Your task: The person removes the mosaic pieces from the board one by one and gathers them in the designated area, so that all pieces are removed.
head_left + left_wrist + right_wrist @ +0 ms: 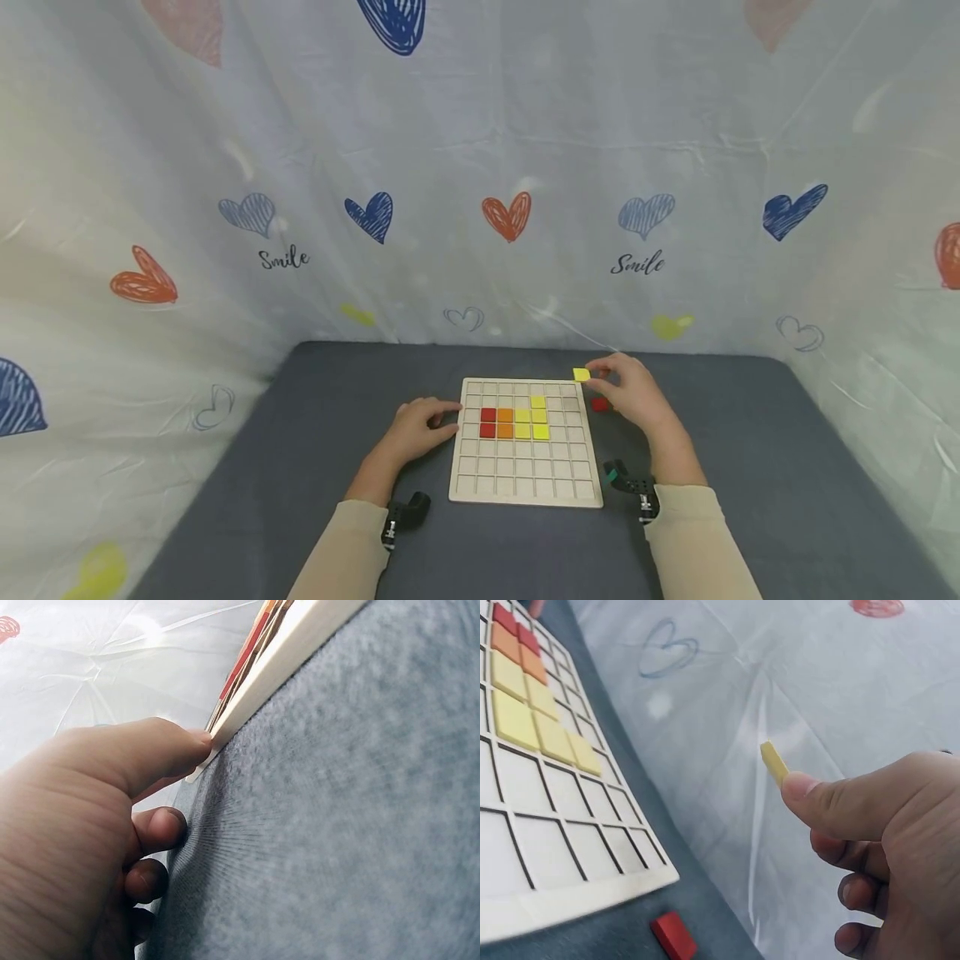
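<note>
A square wooden grid board (506, 487) lies on the dark table. In its grid sit two red tiles (488, 422), two orange tiles (505, 422) and several yellow tiles (532, 422). My right hand (628, 390) pinches a loose yellow tile (774, 761) between thumb and fingers, raised near the board's far right corner. Beneath that hand, a red tile (673, 935) lies on the table beside the board. With its thumb and index finger, my left hand (417, 427) touches the board's left edge; the thumb (176, 754) shows against the rim in the left wrist view.
A dark grey cloth covers the table (337, 392). Behind it and along both sides hangs a pale curtain (450, 125) printed with hearts and words. Each wrist wears a black camera strap (647, 498).
</note>
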`<state>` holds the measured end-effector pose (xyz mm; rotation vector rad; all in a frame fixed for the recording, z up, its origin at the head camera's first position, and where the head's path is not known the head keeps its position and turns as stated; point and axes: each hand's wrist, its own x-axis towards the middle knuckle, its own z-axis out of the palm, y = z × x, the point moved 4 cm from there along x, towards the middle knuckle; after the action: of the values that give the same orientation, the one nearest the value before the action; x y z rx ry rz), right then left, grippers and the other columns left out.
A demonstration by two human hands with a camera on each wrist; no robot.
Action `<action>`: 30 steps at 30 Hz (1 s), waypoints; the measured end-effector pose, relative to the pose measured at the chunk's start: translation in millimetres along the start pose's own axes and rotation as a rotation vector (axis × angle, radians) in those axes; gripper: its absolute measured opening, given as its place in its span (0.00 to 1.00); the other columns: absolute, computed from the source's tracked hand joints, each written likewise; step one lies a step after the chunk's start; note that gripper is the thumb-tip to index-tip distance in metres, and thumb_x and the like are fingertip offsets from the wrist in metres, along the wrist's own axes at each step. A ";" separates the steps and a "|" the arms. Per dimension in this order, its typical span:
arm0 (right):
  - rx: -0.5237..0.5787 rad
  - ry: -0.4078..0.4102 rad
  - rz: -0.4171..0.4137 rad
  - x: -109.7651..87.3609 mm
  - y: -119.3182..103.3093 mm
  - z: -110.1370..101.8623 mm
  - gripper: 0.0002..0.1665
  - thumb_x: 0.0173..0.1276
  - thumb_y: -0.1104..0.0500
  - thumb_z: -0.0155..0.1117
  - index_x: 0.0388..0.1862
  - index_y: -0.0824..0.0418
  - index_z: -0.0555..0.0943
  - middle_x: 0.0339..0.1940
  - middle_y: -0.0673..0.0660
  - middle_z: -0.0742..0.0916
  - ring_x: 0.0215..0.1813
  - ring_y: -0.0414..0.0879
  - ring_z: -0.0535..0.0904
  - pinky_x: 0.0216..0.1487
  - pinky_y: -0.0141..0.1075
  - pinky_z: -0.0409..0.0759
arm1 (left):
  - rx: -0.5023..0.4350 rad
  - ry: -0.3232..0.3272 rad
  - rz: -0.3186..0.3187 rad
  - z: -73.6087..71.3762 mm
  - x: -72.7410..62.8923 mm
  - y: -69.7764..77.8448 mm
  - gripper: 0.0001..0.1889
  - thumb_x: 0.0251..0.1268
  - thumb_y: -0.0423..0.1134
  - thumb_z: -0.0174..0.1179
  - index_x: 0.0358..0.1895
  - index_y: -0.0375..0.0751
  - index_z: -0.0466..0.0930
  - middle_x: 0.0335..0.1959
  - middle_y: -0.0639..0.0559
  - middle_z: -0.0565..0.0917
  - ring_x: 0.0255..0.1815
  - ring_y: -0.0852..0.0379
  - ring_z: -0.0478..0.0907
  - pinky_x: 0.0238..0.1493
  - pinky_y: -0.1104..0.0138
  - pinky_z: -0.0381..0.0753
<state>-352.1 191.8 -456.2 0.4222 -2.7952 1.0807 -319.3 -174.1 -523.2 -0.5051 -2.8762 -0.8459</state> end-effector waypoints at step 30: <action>-0.014 -0.089 0.267 -29.6 79.9 -40.3 0.22 0.77 0.58 0.64 0.63 0.71 0.79 0.54 0.71 0.79 0.55 0.65 0.73 0.55 0.62 0.72 | -0.017 -0.011 0.005 -3.7 -2.6 4.1 0.19 0.68 0.45 0.70 0.61 0.53 0.86 0.24 0.59 0.68 0.27 0.59 0.62 0.42 0.55 0.58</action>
<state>-347.4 281.8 -483.6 0.0986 -3.0008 1.1146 -315.5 -173.7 -518.5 -0.5197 -2.8793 -0.8700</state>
